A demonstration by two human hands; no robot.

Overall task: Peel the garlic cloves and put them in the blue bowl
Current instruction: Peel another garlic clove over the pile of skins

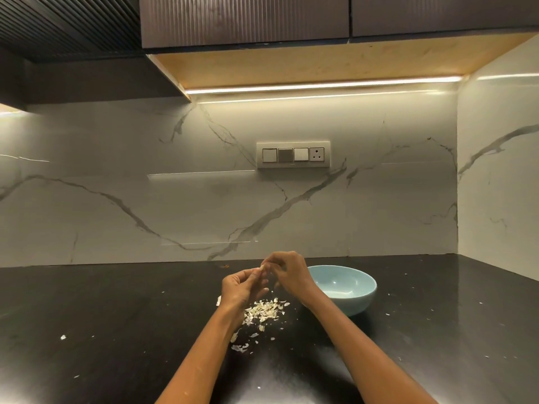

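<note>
- Marble backsplash with a switch plate (293,155) rises behind a dark counter (116,316), lit by a strip under the cabinets.
- Left hand (243,287) and right hand (287,272) meet above the counter, just left of the bowl (354,298).
- Both hands pinch one small pale clove (263,268) between their fingertips; the left fingers curl round it from below and the right thumb and fingers close on its top.
- Whether skin remains on the clove is too small to tell; the pose looks like peeling under way.
- Peels (265,312) lie heaped on the counter beneath the hands, with loose flakes scattered around, so a fair amount of peeling seems done.
- Bowl's visible inside shows only glints; the right wrist hides its left part, so any peeled cloves in it cannot be confirmed.
- No unpeeled cloves show on the counter, so this one may be among the last.
</note>
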